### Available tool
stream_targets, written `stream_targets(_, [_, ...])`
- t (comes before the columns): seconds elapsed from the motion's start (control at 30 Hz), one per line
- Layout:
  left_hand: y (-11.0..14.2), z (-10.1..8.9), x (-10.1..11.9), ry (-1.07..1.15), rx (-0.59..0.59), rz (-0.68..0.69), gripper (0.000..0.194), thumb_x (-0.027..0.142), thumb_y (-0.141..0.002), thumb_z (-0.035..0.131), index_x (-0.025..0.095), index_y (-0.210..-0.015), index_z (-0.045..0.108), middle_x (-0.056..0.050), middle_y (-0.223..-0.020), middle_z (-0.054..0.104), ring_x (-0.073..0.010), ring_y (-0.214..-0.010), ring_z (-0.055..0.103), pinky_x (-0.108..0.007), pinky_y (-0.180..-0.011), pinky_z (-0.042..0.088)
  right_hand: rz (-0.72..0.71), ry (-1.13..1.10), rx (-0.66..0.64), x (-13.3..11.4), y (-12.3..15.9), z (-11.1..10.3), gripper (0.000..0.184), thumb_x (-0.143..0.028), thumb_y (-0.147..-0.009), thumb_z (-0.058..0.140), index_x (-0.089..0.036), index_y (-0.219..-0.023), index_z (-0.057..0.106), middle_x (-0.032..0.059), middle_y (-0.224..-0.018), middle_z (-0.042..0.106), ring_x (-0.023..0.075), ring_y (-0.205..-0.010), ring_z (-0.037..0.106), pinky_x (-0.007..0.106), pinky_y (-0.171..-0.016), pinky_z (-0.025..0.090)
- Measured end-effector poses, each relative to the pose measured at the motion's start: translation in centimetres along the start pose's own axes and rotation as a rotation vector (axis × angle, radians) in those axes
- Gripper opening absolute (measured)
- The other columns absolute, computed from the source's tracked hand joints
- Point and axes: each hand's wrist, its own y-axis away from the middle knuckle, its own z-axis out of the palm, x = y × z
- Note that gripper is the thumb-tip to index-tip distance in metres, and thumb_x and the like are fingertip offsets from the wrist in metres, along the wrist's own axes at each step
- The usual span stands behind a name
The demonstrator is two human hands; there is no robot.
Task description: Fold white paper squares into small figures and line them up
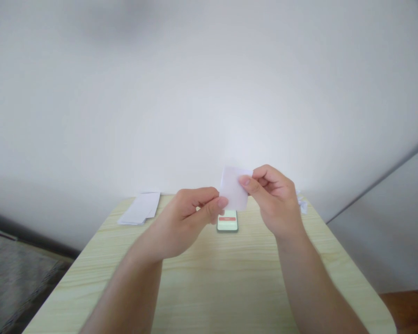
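Observation:
A small white square of paper (pixel 234 188) is held up in the air above the pale wooden table (pixel 209 287). My left hand (pixel 186 220) pinches its lower left edge between thumb and forefinger. My right hand (pixel 273 199) pinches its upper right corner, fingers curled in. Directly below the paper a phone (pixel 227 221) lies flat on the table, its screen lit with a red bar.
A loose stack of white paper sheets (pixel 141 208) lies at the table's far left corner. A crumpled white scrap (pixel 302 204) shows behind my right hand at the far right edge. A white wall stands behind the table; dark floor lies to the left.

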Motion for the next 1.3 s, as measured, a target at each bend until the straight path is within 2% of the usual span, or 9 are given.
stream_targets(0.2, [-0.12,-0.22,-0.34,-0.010,0.007,-0.018,0.041,0.045,-0.104,0.048,0.018,-0.074,0.054,0.001,-0.072,0.058,-0.0112,-0.067,0.051,-0.027,-0.060,0.033,0.002,-0.019,0.006,0.12,-0.03,0.17,0.026,-0.039,-0.088,0.076,-0.021,-0.078,0.060,-0.0039,-0.064,0.058,0.0113,-0.059,0.052,0.025,-0.054,0.043])
stream_targets(0.5, [-0.48,-0.31,0.22,0.112,-0.005,-0.054,0.044,0.047,-0.102,0.051,0.017,-0.070,0.057,-0.001,-0.073,0.061,-0.0122,-0.070,0.052,-0.027,-0.063,0.035,0.018,-0.027,-0.033,0.31,-0.04,0.00,0.026,-0.039,-0.089,0.076,-0.022,-0.077,0.059,-0.0042,-0.064,0.056,0.0107,-0.058,0.048,0.025,-0.052,0.039])
stream_targets(0.73, [-0.28,-0.45,0.11,0.083,0.021,-0.040,0.044,0.045,-0.102,0.052,0.016,-0.069,0.059,-0.001,-0.071,0.062,-0.0131,-0.069,0.054,-0.027,-0.063,0.036,0.018,-0.029,-0.026,0.30,0.00,0.02,0.025,-0.041,-0.088,0.077,-0.022,-0.078,0.063,-0.0029,-0.066,0.062,0.0121,-0.060,0.054,0.026,-0.054,0.045])
stream_targets(0.9, [-0.48,-0.40,0.13,0.092,0.043,-0.025,0.045,0.045,-0.102,0.051,0.016,-0.069,0.060,-0.002,-0.072,0.063,-0.0136,-0.071,0.055,-0.027,-0.064,0.037,0.059,-0.093,-0.102,0.07,-0.01,-0.06,0.023,-0.042,-0.087,0.077,-0.021,-0.083,0.068,-0.0030,-0.068,0.062,0.0113,-0.061,0.055,0.025,-0.056,0.047])
stream_targets(1.1, [-0.59,-0.44,0.17,0.041,0.089,0.003,0.043,0.042,-0.102,0.051,0.016,-0.069,0.059,-0.001,-0.070,0.062,-0.0128,-0.067,0.054,-0.026,-0.061,0.037,0.170,-0.061,-0.228,-0.15,-0.02,-0.27,0.030,-0.049,-0.087,0.076,-0.020,-0.082,0.069,0.0005,-0.073,0.070,0.0170,-0.069,0.069,0.029,-0.060,0.055])
stream_targets(1.3, [-0.58,-0.36,0.18,0.018,0.077,0.010,0.042,0.042,-0.102,0.051,0.016,-0.070,0.059,-0.002,-0.071,0.064,-0.0134,-0.068,0.056,-0.026,-0.061,0.039,0.161,-0.050,-0.234,-0.10,0.01,-0.20,0.031,-0.049,-0.089,0.074,-0.020,-0.080,0.068,0.0008,-0.073,0.071,0.0165,-0.068,0.069,0.028,-0.060,0.055])
